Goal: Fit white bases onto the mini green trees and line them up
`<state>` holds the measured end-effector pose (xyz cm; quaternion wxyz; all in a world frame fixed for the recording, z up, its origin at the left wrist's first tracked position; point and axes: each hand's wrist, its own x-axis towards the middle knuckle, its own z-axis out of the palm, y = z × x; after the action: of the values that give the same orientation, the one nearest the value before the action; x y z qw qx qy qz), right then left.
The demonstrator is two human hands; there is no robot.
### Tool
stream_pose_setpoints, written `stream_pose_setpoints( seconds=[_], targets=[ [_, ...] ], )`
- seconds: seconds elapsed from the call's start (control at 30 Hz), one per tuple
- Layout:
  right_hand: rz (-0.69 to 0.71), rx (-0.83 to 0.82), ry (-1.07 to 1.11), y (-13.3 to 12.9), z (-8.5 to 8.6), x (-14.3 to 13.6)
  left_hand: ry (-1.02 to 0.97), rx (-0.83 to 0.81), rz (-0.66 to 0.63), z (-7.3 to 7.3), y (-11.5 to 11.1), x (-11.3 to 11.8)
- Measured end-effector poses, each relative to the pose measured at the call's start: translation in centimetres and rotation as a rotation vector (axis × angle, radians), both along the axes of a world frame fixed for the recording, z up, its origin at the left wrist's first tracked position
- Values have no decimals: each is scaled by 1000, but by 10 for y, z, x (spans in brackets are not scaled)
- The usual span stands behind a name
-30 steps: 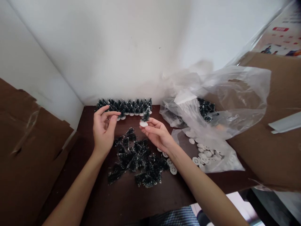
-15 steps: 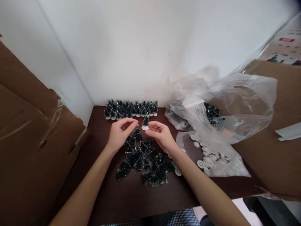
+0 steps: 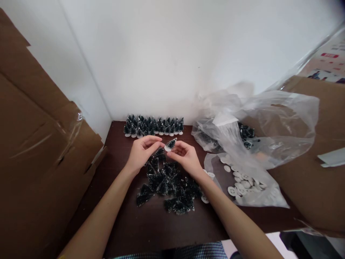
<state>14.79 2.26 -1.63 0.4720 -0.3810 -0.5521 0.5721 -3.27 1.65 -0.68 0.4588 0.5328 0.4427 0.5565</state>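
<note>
We hold one small tree (image 3: 171,144) just above the far end of the loose pile (image 3: 167,181) of dark, white-flecked bristle trees, and we take that pile as our landmark. Our right hand (image 3: 185,158) pinches the small tree between thumb and fingers; it tilts, its tip to the upper right and its white base (image 3: 167,148) to the lower left. Our left hand (image 3: 141,153) comes in over the pile's far left side, thumb and fingers bent toward each other beside that base; we cannot tell whether the fingertips touch it.

Beyond the pile, standing trees (image 3: 155,126) on white bases crowd together in rows near the wall (image 3: 161,64). A few white discs lie at the pile's right edge, partly hidden by our right forearm. Farther right of the pile, more white discs (image 3: 244,185) lie heaped in clear plastic, and behind them a crumpled plastic bag (image 3: 280,104) shows dark bristles. Cardboard stands on both sides of the pile, well apart from it.
</note>
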Motion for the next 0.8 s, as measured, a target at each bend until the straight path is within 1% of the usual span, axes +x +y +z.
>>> stream_pose_setpoints(
  seconds=[0.13, 0.3, 0.33, 0.4, 0.5, 0.57, 0.67, 0.8],
  targets=[
    [-42, 114, -170, 0, -1, 1, 36, -4, -7, 2, -1, 1],
    [-49, 179, -376, 3, 1, 2, 71, -21, -18, 2, 1, 0],
    [-41, 193, -412, 6, 2, 3, 79, -12, 0, 1, 2, -1],
    [-29, 225, -483, 15, 4, 5, 126, 14, 78, -1, 4, -5],
    [-33, 253, -627, 35, 5, 9, 310, 44, 221, -6, 7, -14],
    [-41, 249, -763, 50, 5, 8, 459, 56, 262, -9, 9, -19],
    [-34, 256, -933, 68, 4, 1, 635, 54, 231, -15, 10, -23],
    [-23, 302, -1002, 76, 2, -15, 808, 51, 140, -23, 12, -21]
  ],
)
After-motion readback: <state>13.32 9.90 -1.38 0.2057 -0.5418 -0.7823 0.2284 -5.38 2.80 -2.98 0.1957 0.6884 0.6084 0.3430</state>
